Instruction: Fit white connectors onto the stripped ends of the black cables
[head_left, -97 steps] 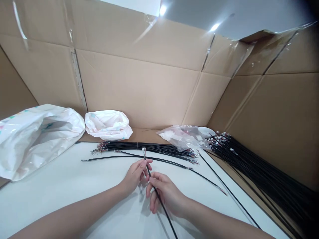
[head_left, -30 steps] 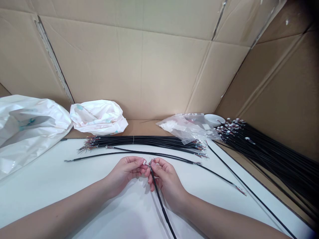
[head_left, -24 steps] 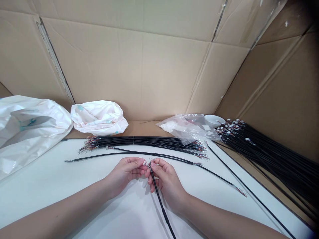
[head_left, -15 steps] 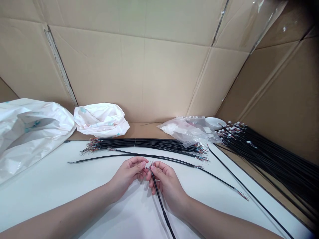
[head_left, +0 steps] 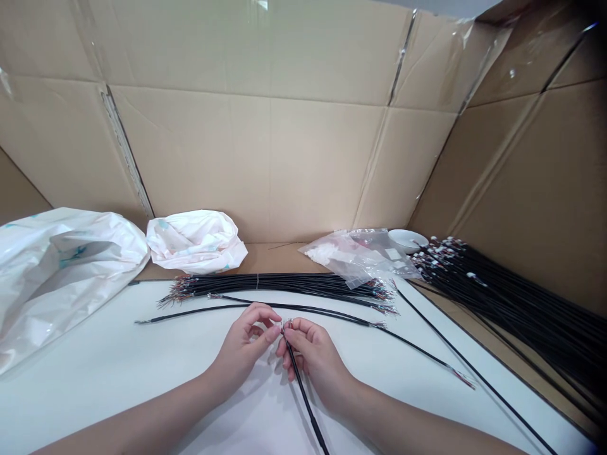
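Left hand (head_left: pixel 241 357), right hand (head_left: pixel 315 363) pinch cable (head_left: pixel 302 395) — white table (head_left: pixel 95 335), cardboard walls (head_left: pixel 265 164).

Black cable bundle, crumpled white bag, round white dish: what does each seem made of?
The black cable bundle looks plastic-sheathed, with fine coloured wires at its ends. The crumpled white bag seems thin, shiny plastic, creased. The round white dish: glossy, ceramic or plastic, unclear.
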A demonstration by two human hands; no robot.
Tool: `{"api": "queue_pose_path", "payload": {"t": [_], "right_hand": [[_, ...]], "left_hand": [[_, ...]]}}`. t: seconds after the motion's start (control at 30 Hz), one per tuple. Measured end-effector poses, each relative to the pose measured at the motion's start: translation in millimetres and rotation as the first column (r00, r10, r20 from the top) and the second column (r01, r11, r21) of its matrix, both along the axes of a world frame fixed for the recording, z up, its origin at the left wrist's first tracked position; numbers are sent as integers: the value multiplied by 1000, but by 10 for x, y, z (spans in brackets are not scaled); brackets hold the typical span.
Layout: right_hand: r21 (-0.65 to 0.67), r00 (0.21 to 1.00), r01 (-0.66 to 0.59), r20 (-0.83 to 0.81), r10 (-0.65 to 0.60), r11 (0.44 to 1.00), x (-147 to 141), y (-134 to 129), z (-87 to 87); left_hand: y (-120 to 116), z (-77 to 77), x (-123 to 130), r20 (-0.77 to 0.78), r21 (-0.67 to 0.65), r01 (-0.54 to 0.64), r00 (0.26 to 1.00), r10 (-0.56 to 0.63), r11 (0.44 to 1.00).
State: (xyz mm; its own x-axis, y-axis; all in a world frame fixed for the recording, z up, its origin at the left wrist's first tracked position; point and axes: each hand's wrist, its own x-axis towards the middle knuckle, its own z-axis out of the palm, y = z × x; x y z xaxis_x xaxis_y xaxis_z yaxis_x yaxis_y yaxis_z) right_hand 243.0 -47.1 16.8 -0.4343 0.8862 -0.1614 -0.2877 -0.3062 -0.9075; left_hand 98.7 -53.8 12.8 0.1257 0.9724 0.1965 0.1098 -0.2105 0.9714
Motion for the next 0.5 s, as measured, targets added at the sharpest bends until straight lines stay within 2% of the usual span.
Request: {"api": "queue_pose_path", "payload": {"t": [0.1,0.23,0.5], "right_hand": [[33,1000,-10,29,9,999,-9,-2,-7],[68,997,-27,74,22,997,-26,-13,-35],[65,997,-40,64,36,997,-13,-10,-42]], "left_hand": [[2,-4,-8,-97,29,-66,993,68,997],[-3,14,-8,-128,17,-115,985,116,993],[1,10,-7,-120,14,-82,989,83,997]]}}
